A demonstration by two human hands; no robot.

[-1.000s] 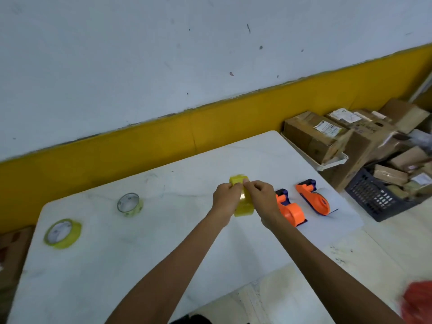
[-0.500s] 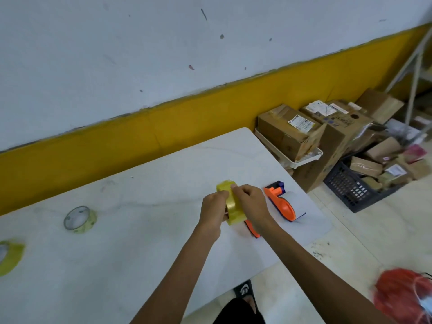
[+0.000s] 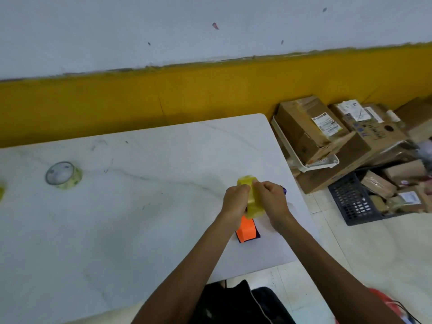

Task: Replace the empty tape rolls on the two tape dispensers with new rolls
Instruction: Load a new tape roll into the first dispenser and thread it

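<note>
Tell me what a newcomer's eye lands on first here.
Most likely the yellow tape roll at centre, gripped between the left hand and right hand just above an orange tape dispenser on the white table. Next, another tape roll lying flat at the table's left, then the cardboard boxes piled on the floor at right.

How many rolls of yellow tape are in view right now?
3. One yellow tape roll is held between both hands, one thinner roll lies on the white table's left side, and one sliver shows at the left edge. Others may be out of frame.
</note>
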